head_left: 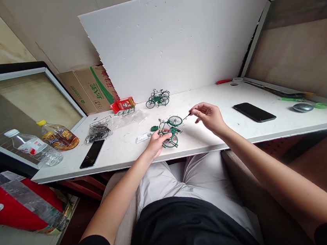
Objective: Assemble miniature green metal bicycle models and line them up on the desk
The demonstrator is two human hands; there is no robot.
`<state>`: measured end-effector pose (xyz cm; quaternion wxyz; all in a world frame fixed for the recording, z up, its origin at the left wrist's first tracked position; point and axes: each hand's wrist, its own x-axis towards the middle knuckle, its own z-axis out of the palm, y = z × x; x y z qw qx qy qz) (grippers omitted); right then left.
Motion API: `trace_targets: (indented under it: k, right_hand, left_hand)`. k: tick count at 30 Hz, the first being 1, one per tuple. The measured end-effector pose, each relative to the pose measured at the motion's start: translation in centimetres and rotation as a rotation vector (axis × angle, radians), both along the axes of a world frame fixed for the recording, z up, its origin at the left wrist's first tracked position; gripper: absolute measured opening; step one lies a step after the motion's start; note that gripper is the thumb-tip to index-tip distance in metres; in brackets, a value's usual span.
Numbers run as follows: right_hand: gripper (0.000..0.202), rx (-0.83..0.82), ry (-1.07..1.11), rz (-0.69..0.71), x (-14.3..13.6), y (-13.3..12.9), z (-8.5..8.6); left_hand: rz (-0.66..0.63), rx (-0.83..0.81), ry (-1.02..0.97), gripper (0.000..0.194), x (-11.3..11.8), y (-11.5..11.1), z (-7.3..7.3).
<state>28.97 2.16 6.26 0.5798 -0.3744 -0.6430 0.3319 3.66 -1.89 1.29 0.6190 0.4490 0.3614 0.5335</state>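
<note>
Near the desk's front edge, my left hand (156,144) is closed on a green model bicycle (172,130), gripping it by its frame. One spoked wheel points away from me and the other lies close to the fingers. To the right, my right hand (208,116) pinches a thin dark screwdriver-like tool (186,116). Its tip is close to the rim of the far wheel; I cannot tell if they touch. A small green box-shaped part (154,128) and a white printed strip (143,137) lie just left of the bicycle.
Another green model bicycle (157,98) stands at the back before a white board (166,39). On the left are part frames in plastic bags (98,130), a red packet (126,103), a phone (92,154) and two bottles (59,136). A black phone (254,112) and mouse (302,107) lie right.
</note>
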Motion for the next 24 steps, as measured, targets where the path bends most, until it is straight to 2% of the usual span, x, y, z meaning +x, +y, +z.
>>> trace_targets:
  k: [3,5,13,24]
  right_hand:
    - [0.043,-0.046,0.038,0.153,-1.3,-1.3,0.5]
    - [0.045,-0.06,0.041,0.191,-2.1,-1.9,0.4]
    - [0.038,-0.025,-0.053,0.263,-3.5,-2.5,-1.3]
    - [0.037,0.017,-0.128,0.264,-3.5,-3.0,-1.3]
  left_hand:
    - [-0.014,0.008,0.02,0.049,0.1,-0.2,0.2]
    - [-0.02,0.012,0.036,0.048,0.1,-0.5,0.4]
    - [-0.049,0.033,0.076,0.046,0.1,-0.9,0.8]
    - [-0.009,0.031,0.054,0.042,0.1,-0.8,0.8]
